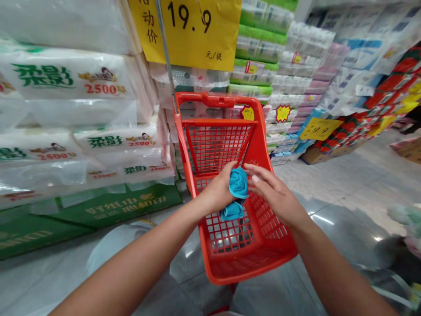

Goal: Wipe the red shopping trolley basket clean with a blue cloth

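My left hand (219, 189) is closed round a blue cloth (237, 193), which it holds over a red plastic shopping cart basket (263, 245). The cloth's lower end hangs down inside the basket. My right hand (274, 193) reaches in from the right with its fingers stretched out, and the fingertips touch the cloth. The basket's red handle (210, 99) stands up at the far end.
Stacked packs of tissue paper (75, 131) fill the left, on green cartons (108, 208). A yellow price sign (194, 30) hangs above on a metal pole (166, 52). More shelves of packaged goods (329, 74) line the right. Glossy grey floor tiles (345, 193) lie around the cart.
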Demonstrator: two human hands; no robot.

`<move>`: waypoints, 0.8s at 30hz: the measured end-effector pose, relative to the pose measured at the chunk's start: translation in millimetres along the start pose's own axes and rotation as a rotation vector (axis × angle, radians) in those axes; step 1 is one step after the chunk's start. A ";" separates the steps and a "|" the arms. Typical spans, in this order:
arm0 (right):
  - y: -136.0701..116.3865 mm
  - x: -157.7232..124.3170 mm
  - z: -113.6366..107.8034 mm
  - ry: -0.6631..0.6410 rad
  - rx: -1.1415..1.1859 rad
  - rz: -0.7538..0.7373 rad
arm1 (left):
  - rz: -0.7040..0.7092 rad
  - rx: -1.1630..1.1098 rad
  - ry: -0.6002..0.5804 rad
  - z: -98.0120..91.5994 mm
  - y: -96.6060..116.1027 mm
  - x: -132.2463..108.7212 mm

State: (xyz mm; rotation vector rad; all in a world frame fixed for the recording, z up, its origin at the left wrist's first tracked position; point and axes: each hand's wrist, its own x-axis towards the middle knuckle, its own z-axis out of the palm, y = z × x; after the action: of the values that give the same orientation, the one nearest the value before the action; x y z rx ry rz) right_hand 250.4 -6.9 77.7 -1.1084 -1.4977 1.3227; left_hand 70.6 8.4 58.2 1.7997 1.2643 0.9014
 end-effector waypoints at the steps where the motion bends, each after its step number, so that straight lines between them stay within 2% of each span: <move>1: -0.6 -5.2 -7.6 0.055 -0.118 -0.079 | -0.050 -0.023 0.015 0.5 3.8 0.7; 3: 1.5 -15.4 -17.2 0.172 -0.298 -0.187 | -0.134 -0.051 0.029 4.3 10.6 -1.2; 4: 4.5 -20.2 -18.8 0.187 -0.340 -0.193 | -0.150 -0.066 0.024 7.6 13.5 -3.7; 7: 19.6 -31.8 -14.2 0.122 -0.321 -0.093 | -0.115 -0.133 -0.027 20.7 21.6 -15.5; 9: 30.9 -36.6 -8.3 0.188 -0.235 -0.054 | -0.080 -0.193 -0.091 28.9 26.3 -24.8; 12: 41.2 -41.1 -1.7 0.359 -0.014 -0.093 | -0.135 -0.524 -0.177 37.8 32.2 -35.1; 14: 42.0 -43.8 0.5 0.380 0.099 -0.114 | -0.237 -0.819 -0.141 42.2 35.0 -37.3; 16: 39.8 -46.6 1.2 0.365 0.132 -0.108 | -0.312 -0.971 -0.059 45.3 36.3 -36.2; 21: 34.1 -50.9 2.2 0.361 -0.048 -0.105 | -0.302 -0.952 0.081 47.5 32.9 -33.4; 24: 31.4 -51.4 4.3 0.292 -0.139 -0.019 | -0.266 -0.813 0.080 47.0 27.6 -37.1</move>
State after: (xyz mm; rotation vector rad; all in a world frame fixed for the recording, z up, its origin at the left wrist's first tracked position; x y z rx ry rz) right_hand 262.7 -55.8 44.5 -1.3104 -1.3928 1.0056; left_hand 113.1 -41.9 55.3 0.9443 0.9462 1.1239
